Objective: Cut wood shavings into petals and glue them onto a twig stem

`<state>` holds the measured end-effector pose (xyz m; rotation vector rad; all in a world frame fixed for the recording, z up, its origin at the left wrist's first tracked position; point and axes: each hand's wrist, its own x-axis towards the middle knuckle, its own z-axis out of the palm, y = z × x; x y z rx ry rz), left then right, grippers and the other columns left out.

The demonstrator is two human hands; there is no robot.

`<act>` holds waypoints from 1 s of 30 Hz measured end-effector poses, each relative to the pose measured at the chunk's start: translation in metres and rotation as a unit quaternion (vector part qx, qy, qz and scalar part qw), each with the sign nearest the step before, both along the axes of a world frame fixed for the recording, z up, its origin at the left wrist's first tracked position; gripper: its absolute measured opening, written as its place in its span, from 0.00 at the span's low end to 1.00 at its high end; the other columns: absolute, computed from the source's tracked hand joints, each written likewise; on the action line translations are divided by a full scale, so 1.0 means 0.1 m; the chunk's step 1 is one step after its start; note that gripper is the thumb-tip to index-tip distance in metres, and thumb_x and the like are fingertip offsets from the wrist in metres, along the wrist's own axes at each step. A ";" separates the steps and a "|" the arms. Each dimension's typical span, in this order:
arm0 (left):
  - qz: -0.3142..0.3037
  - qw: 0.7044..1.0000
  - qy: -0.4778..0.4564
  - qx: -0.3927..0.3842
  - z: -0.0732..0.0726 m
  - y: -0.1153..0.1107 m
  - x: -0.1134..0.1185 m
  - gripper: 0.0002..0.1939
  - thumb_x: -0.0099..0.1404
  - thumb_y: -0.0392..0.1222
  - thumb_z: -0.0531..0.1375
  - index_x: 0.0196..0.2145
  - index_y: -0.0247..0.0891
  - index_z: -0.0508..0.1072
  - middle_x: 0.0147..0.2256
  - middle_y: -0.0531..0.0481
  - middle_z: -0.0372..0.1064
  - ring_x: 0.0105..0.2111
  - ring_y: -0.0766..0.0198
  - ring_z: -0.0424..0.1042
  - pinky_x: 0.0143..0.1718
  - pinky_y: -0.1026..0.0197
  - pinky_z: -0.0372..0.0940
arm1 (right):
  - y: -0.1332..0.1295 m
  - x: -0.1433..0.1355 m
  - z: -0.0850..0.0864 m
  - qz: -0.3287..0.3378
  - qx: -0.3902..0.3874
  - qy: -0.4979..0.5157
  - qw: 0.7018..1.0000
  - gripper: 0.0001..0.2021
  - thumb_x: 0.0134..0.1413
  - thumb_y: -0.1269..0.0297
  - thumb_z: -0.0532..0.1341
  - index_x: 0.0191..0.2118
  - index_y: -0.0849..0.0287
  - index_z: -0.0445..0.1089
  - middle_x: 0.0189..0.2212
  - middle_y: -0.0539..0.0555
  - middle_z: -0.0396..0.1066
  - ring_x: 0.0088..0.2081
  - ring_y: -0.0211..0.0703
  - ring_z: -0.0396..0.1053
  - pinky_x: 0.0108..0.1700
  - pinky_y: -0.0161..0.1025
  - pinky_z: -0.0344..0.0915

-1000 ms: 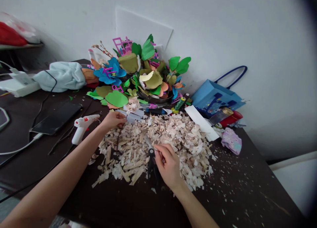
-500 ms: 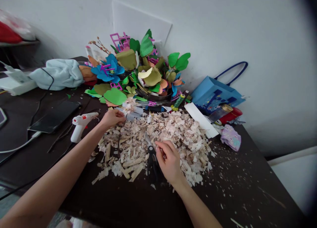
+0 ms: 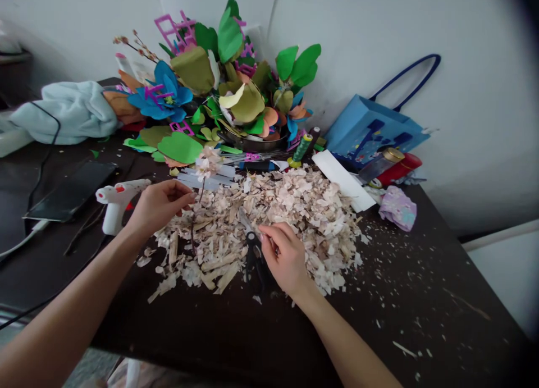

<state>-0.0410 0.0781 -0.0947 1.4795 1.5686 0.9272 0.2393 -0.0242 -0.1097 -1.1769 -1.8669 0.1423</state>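
My left hand [image 3: 162, 205] is closed, thumb and fingers pinched at a thin dark twig [image 3: 202, 192] topped by a pale pink blossom [image 3: 209, 160]. The twig's lower end hangs over a wide heap of dry, pale petals and flakes [image 3: 298, 208]. At the near middle of that heap, my right hand [image 3: 284, 256] has its thumb and fingertips pressed together; anything between them is too small to make out. Just left of it lies a pair of black-handled scissors [image 3: 252, 253], blades pointing away. A white hot glue gun [image 3: 113, 211] stands beside my left wrist.
Behind the heap are translucent glue sticks [image 3: 210, 177], felt flowers and leaves [image 3: 244, 104], and thread spools [image 3: 301, 149]. A white strip [image 3: 343, 180] and blue bag [image 3: 374, 129] are at right. A phone [image 3: 73, 191] with a cable lies left.
My view has shifted, so the things on the table appear higher. My left hand has come lower and left relative to the blossom. My right hand keeps its pinch beside the scissors.
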 end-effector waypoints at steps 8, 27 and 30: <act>-0.027 0.994 0.085 0.063 -0.07 -0.04 0.17 0.15 0.58 0.53 0.63 0.30 0.38 0.74 0.22 0.52 0.73 0.23 0.63 0.70 0.26 0.63 0.61 | -0.05 0.04 0.03 0.003 -0.003 0.015 1.000 0.09 0.66 0.73 0.57 0.42 0.61 0.75 0.34 0.57 0.74 0.21 0.34 0.64 0.23 0.34 0.63; -0.008 0.996 0.091 -0.016 -0.27 0.33 0.07 0.13 0.50 0.52 0.68 0.21 0.40 0.76 0.14 0.53 0.71 0.17 0.64 0.68 0.22 0.63 0.59 | -0.22 0.06 0.06 0.014 -0.007 0.008 1.000 0.09 0.65 0.75 0.57 0.44 0.59 0.74 0.31 0.54 0.73 0.20 0.35 0.63 0.22 0.35 0.62; -0.012 0.998 0.063 -0.023 -0.28 0.34 0.09 0.10 0.47 0.48 0.70 0.21 0.40 0.76 0.15 0.54 0.71 0.17 0.64 0.68 0.21 0.64 0.59 | -0.24 0.03 0.02 0.023 -0.018 0.004 1.000 0.09 0.65 0.74 0.57 0.43 0.59 0.74 0.30 0.54 0.73 0.20 0.35 0.63 0.22 0.35 0.62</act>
